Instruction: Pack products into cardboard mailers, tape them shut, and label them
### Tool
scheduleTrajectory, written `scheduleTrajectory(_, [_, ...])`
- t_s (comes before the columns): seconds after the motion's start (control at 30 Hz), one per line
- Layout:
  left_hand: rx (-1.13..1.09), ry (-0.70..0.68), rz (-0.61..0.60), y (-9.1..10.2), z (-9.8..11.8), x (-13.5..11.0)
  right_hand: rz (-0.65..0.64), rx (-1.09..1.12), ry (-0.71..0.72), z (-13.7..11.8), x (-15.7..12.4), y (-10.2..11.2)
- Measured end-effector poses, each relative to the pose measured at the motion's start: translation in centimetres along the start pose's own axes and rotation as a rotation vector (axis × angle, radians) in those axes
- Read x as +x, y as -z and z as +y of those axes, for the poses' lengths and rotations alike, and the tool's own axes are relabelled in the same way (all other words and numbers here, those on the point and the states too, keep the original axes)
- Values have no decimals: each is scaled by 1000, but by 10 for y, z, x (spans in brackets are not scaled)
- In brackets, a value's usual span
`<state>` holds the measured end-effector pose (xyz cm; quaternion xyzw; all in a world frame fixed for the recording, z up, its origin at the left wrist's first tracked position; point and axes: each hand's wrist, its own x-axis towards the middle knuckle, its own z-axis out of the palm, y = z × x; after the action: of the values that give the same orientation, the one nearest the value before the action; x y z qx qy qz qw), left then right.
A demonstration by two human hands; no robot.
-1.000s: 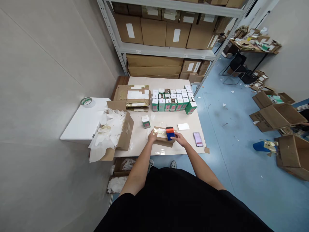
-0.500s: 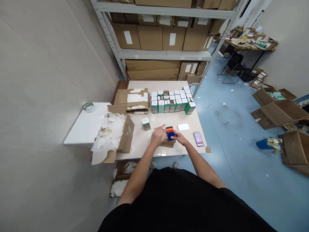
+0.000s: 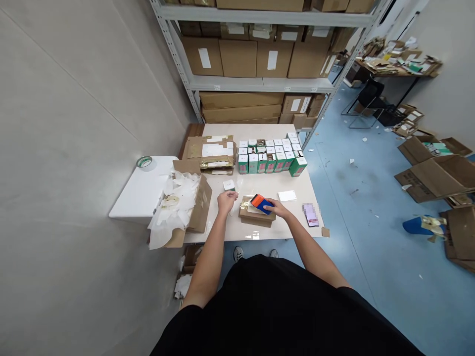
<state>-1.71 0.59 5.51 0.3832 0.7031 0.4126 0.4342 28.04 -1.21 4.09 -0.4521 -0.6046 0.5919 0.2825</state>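
Observation:
My right hand [image 3: 279, 207] grips a blue and orange tape dispenser [image 3: 261, 203], tilted above a small cardboard box [image 3: 252, 215]. The box lies near the front edge of the table, with shiny tape and a pale label on it. My left hand [image 3: 226, 201] is left of the box, its fingers pinched together; whatever they hold, if anything, is too small to make out. Just behind those fingers stands a small white and green carton [image 3: 229, 185], partly hidden by the hand.
Rows of green and white cartons [image 3: 270, 158] stand at the table's back, beside flattened cardboard [image 3: 213, 153]. An open box of white paper [image 3: 181, 198] is left; a white flat box [image 3: 287, 196] and a phone [image 3: 310, 215] lie right. A tape roll [image 3: 144, 161] sits far left.
My left hand has moved left, away from the tape dispenser, and its fingers have closed. My right hand has turned the dispenser so its orange end points up and left.

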Motion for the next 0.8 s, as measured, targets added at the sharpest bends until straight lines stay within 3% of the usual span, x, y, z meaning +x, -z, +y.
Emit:
scheduleTrajectory(0.23, [-189,199,-36,-7,-53,3,97,-207,-39,-8,21,-13])
scheduleTrajectory(0.5, [-270,244,-12,1,-69,20,96,-282,-59,-20,43,-7])
scheduleTrajectory(0.8, [-334,338,-47,-24,-95,11,97,-340,-39,-15,43,-15])
